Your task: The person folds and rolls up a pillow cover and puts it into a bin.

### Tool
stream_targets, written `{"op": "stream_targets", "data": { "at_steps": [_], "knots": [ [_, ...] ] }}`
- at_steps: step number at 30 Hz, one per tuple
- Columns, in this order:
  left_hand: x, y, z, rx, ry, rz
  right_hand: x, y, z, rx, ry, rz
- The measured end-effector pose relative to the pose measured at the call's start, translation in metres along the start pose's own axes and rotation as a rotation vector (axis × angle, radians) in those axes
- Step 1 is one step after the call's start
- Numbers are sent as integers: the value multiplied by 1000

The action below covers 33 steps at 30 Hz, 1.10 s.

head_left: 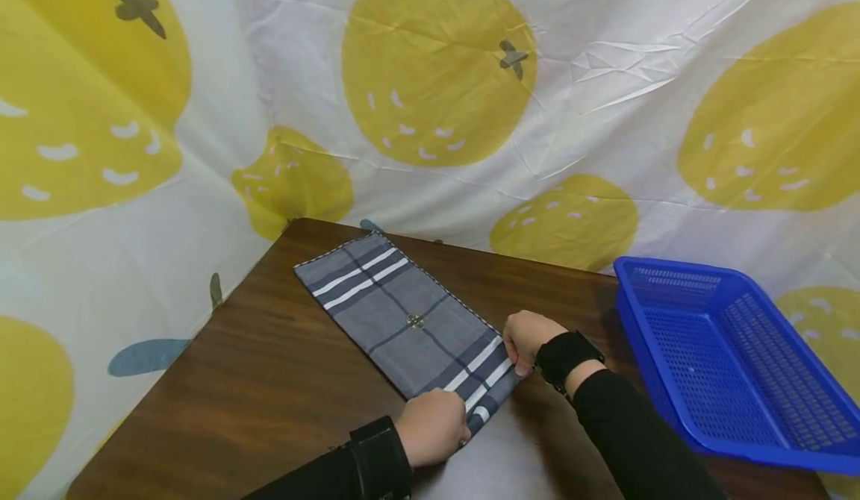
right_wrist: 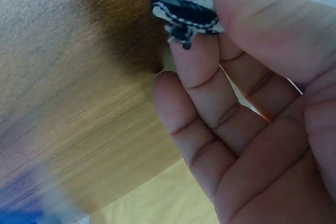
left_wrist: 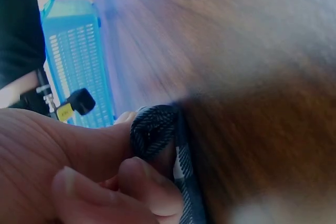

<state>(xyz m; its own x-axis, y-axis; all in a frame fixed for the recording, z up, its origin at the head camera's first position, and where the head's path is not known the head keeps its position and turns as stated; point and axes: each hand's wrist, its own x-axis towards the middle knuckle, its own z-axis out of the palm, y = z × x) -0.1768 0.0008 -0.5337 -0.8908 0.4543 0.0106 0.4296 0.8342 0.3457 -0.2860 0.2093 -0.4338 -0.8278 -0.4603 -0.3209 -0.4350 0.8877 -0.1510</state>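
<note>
A grey checked cloth with dark and white stripes lies as a long folded strip, slanting across the wooden table. Its near end is curled over into a small roll. My left hand pinches that roll at the near left corner; in the left wrist view the coiled cloth end sits between thumb and fingers. At the opposite corner my right hand grips the roll's other end. In the right wrist view the layered cloth edge, with some frayed threads, is between thumb and index finger, the other fingers loosely bent.
A blue plastic basket with perforated walls stands to the right, beyond my right forearm. The brown wooden table extends left of the cloth. Behind and at the left hangs a white curtain printed with yellow fruit.
</note>
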Motion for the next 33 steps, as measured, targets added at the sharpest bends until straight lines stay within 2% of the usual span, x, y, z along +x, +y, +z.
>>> {"op": "stream_targets", "data": {
  "at_steps": [3,5,7,10,12,14,17,20,24,26,28,33],
  "knots": [
    [2,-6,-3,-89,-26,-9,0,-1,0,7,5,8],
    [-1,-5,-12,-125,-32,-14,-1,-2,0,8,12,5],
    [-9,2,-27,-109,-4,-14,-1,-3,0,15,11,7],
    [-21,18,-45,42,106,11,-1,-2,-1,17,9,1],
    [-29,30,-50,196,206,38,-1,-1,-1,16,7,8],
    [-34,40,-48,336,283,60,-1,1,1,7,25,-1],
    [-42,53,-42,488,352,84,-4,5,6,-3,68,-29],
    [-46,58,-36,564,403,79,-12,10,14,6,155,-105],
    [-46,57,-33,553,467,49,-29,17,26,-17,300,-241],
    [-46,56,-34,526,478,47,-38,20,31,-43,353,-296],
    [-46,56,-36,504,458,53,-45,22,34,-56,374,-334],
    [-50,56,-44,447,307,85,-60,27,37,-45,341,-355]
  ]
}}
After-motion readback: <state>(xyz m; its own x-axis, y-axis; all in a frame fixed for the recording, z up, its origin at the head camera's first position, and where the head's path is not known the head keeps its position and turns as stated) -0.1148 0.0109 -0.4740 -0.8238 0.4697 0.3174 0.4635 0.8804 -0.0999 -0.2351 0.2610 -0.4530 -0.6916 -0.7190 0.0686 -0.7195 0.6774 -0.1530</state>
